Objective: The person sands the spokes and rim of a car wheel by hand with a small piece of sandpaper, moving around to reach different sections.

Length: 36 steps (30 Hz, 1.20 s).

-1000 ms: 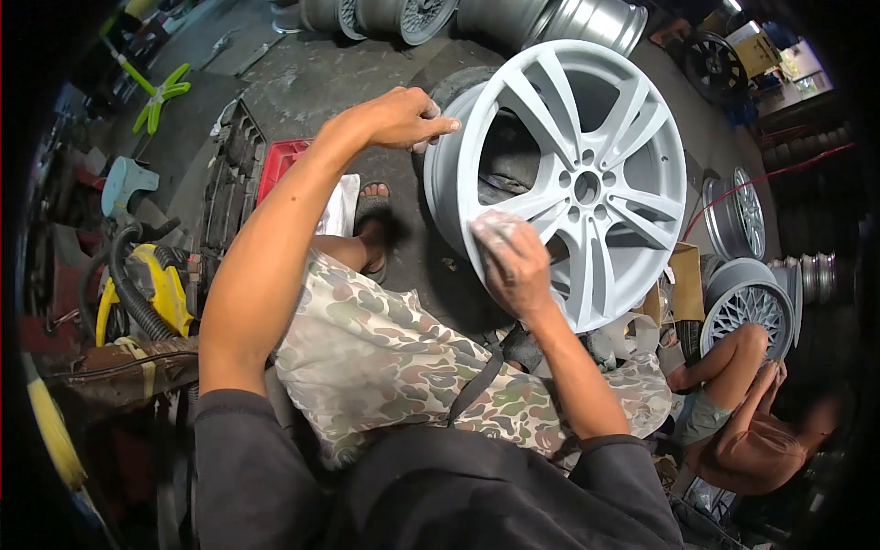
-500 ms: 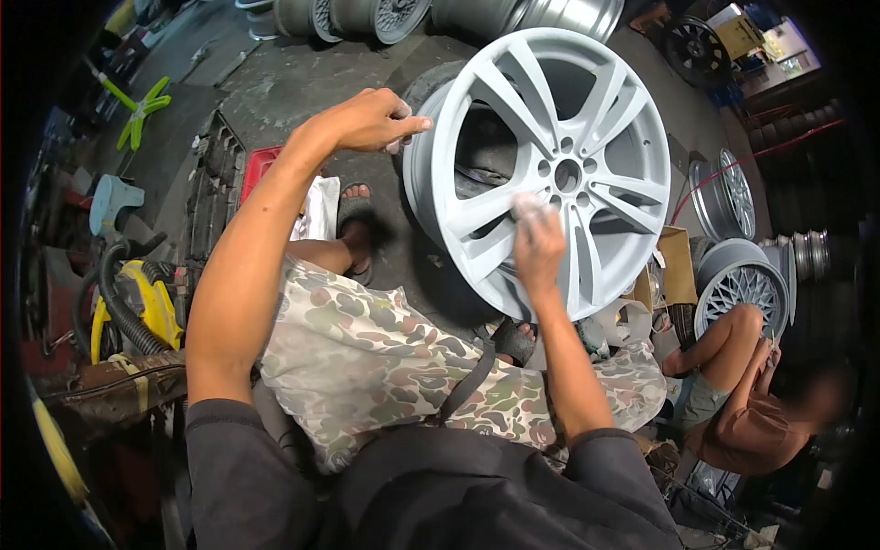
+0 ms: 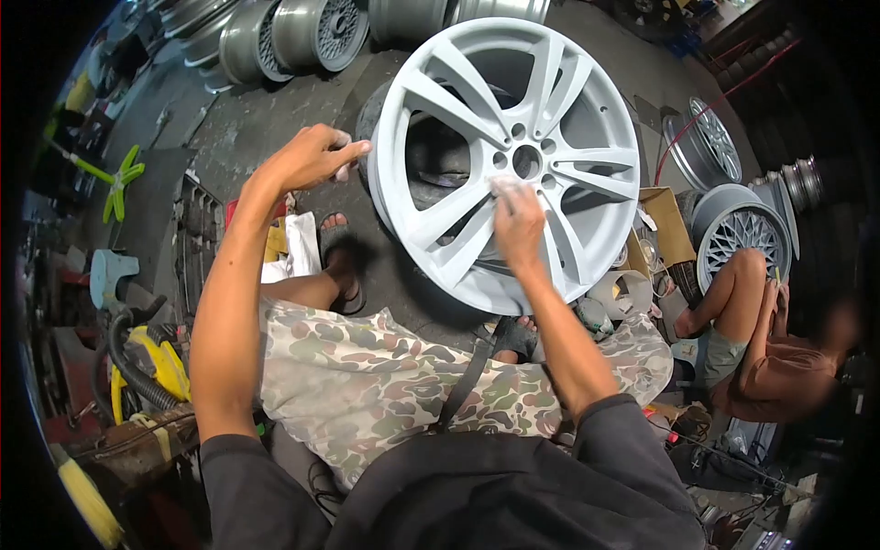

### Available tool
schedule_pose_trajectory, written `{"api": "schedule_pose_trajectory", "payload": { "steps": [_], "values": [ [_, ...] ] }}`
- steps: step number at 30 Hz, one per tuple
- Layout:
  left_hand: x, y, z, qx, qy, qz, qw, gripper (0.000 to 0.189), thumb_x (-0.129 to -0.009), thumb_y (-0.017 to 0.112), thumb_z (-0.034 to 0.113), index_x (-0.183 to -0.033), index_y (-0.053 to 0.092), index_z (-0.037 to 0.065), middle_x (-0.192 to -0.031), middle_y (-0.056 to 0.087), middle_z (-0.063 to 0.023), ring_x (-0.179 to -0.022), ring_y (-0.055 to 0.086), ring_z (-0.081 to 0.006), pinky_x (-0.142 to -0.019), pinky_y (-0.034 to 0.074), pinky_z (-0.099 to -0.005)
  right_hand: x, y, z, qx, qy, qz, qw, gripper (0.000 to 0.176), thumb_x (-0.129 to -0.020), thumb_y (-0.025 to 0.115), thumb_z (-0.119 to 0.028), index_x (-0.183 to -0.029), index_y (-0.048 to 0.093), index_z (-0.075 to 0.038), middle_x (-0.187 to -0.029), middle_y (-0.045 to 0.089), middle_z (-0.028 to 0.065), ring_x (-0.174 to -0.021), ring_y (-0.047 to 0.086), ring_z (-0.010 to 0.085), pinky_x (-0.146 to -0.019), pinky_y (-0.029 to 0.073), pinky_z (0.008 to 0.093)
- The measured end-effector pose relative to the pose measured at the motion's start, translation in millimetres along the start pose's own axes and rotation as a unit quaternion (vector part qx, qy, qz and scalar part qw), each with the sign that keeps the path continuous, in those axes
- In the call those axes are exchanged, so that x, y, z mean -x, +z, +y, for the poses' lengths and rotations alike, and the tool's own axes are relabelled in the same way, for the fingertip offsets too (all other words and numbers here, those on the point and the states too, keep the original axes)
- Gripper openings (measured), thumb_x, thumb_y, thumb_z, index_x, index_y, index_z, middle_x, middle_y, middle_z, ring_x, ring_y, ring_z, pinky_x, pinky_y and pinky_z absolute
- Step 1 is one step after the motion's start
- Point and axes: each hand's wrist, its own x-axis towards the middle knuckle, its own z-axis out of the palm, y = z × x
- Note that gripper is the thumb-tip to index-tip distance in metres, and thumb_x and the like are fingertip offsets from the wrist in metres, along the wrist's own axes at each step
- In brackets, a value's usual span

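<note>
A large pale grey alloy wheel with paired spokes stands tilted in front of me, its face turned toward me. My right hand presses bunched, white-dusted fingertips onto a spoke just below the hub hole. Whatever lies under those fingers I cannot make out. At the wheel's left edge is my left hand, its thumb stretched out to the rim and its other fingers loosely curled and dusty. Behind the wheel a dark tyre shows through the spoke gaps.
More wheels line the floor at the back, and a mesh-spoked wheel stands at the right. Close to it a person sits low. A cardboard box is beside my wheel. Left are a green star-shaped base and a yellow machine.
The view has shifted, so the wheel and both hands appear further left. My right fingertips have slid along the spoke closer to the hub. My left hand stays at the rim.
</note>
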Motion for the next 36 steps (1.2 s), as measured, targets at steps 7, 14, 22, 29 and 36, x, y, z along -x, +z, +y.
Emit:
{"api": "schedule_pose_trajectory", "payload": {
  "steps": [7,14,22,29,36],
  "values": [
    [-4,-2,-2,0.006,-0.02,-0.029,0.999,0.057,-0.103,0.061,0.052,-0.077,0.068,0.002,-0.066,0.061,0.0,-0.062,0.051,-0.0094,-0.06,0.042,-0.0305,20,5,-37,-0.071,-0.074,0.006,0.995,0.025,-0.083,0.068,0.005,-0.105,0.076,-0.002,-0.106,0.072,0.0173,-0.098,0.07,0.0364,-0.089,0.057,0.0432],
    [-4,-4,-9,0.019,-0.02,-0.015,1.0,0.056,-0.103,0.061,0.051,-0.078,0.069,0.002,-0.067,0.063,-0.0009,-0.062,0.052,-0.0091,-0.059,0.042,-0.0301,21,7,-44,-0.068,-0.05,0.059,0.995,0.026,-0.084,0.066,0.005,-0.107,0.076,-0.002,-0.103,0.073,0.0185,-0.098,0.071,0.0394,-0.086,0.057,0.0448],
    [-4,-3,-4,0.011,-0.003,-0.017,1.0,0.058,-0.103,0.062,0.051,-0.074,0.068,0.001,-0.065,0.062,-0.0012,-0.061,0.051,-0.011,-0.059,0.043,-0.032,-7,2,-2,-0.025,0.025,0.047,0.998,0.025,-0.089,0.062,0.006,-0.109,0.076,0.001,-0.105,0.073,0.0197,-0.093,0.071,0.0375,-0.084,0.056,0.0412],
    [-14,6,-7,0.008,-0.003,-0.017,1.0,0.057,-0.102,0.063,0.052,-0.076,0.069,0.001,-0.066,0.062,-0.0026,-0.062,0.055,-0.0126,-0.062,0.046,-0.0328,71,8,-101,-0.119,-0.192,-0.066,0.972,0.032,-0.082,0.066,0.005,-0.111,0.075,-0.004,-0.116,0.074,0.014,-0.122,0.067,0.0335,-0.111,0.05,0.0487],
    [0,-2,0,-0.006,-0.005,0.008,1.0,0.058,-0.102,0.062,0.053,-0.081,0.071,-0.001,-0.068,0.065,-0.0039,-0.065,0.06,-0.0143,-0.064,0.048,-0.0335,28,3,-42,-0.019,-0.057,0.017,0.998,0.03,-0.081,0.068,0.006,-0.108,0.076,-0.003,-0.11,0.074,0.0173,-0.107,0.071,0.034,-0.098,0.056,0.0494]
  ]
}}
